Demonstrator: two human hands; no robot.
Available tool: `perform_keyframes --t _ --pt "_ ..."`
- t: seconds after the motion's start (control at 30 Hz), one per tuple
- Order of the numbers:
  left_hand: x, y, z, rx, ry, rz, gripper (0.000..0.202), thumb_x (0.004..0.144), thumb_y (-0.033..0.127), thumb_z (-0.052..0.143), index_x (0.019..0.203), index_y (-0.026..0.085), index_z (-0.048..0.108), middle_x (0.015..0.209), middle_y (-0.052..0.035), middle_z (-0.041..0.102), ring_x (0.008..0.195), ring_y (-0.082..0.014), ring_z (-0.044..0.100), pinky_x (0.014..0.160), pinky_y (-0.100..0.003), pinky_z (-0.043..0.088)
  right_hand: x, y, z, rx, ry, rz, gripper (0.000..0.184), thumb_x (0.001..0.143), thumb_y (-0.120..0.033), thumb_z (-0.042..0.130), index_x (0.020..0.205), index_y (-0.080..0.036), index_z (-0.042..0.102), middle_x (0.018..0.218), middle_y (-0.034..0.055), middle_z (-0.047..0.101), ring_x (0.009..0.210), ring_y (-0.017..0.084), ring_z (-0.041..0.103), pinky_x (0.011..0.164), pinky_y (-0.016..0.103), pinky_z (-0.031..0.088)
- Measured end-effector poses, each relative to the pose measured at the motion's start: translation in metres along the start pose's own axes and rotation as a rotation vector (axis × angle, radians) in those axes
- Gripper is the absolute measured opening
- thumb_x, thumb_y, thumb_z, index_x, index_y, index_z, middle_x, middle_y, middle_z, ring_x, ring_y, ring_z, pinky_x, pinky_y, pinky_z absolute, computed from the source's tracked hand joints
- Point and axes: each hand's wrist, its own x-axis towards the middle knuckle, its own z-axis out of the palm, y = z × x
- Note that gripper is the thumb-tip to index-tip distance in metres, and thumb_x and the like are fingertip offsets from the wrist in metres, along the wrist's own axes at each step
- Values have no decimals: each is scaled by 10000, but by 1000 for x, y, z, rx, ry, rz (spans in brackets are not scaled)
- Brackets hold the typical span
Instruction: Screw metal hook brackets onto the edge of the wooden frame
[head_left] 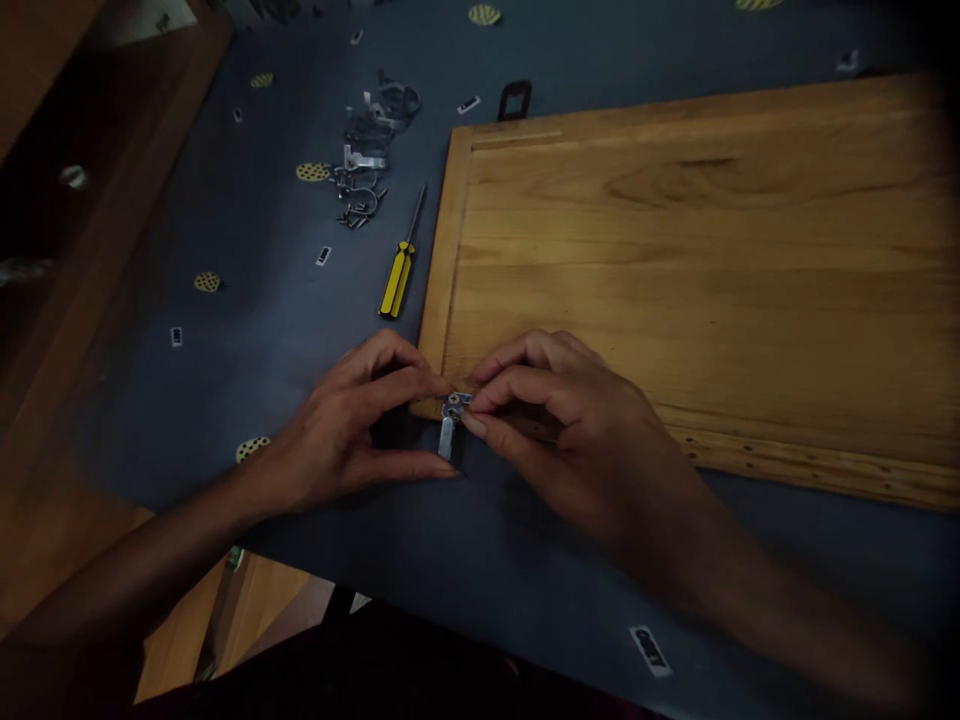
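A small silvery cabinet hinge (pixel 448 438) lies at the near left edge of a wooden door panel (pixel 600 280). A cross-head screw shows on its mounting plate. My left hand (pixel 337 420) grips the hinge, fingers at its far end and thumb by the near end of its arm. Bent over the panel edge, my right hand (pixel 570 430) has thumb and forefinger pinched together against the hinge plate. Whatever sits between those right fingertips is hidden. A screwdriver (pixel 397 278) with a yellow handle lies left of the panel, its shaft pointing away from me.
Beyond the screwdriver lies a pile of metal hinges (pixel 364 160) with loose screws (pixel 352 220). A dark bottle-opener-like piece (pixel 514 101) touches the panel's far edge. A patterned dark blue cloth (pixel 255 250) covers the work surface. Wooden furniture (pixel 172 140) stands at left.
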Motion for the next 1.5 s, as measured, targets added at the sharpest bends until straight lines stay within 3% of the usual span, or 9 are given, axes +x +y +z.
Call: perform_keyframes --t 0.4,0.93,1.07,1.5 --pt "-2 -3 5 2 58 53 470 949 514 780 1274 187 690 1081 -54 606 944 -180 616 777 -310 565 3 -1 4 -19 8 27 145 936 -124 667 852 -216 741 1001 65 752 949 231 699 811 391 551" --pt "0 -2 3 -5 33 33 452 931 501 808 1228 175 708 1092 -62 619 974 -188 623 823 -315 563 2 0 9 -30 30 29 129 973 -202 694 859 -239 742 868 23 717 870 221 675 772 386 479" --pt "0 -2 3 -2 36 34 440 951 541 772 1230 208 704 1090 -58 621 965 -192 624 815 -321 563 1 0 8 -13 15 52 152 1003 -250 673 868 -241 742 890 29 726 887 224 677 794 396 488" --pt "-1 -2 2 -9 17 -4 433 941 532 791 1250 238 716 1093 -51 628 978 -193 629 831 -335 581 -2 -6 0 5 32 11 153 999 -162 657 893 -247 729 934 37 731 920 223 692 767 366 563"
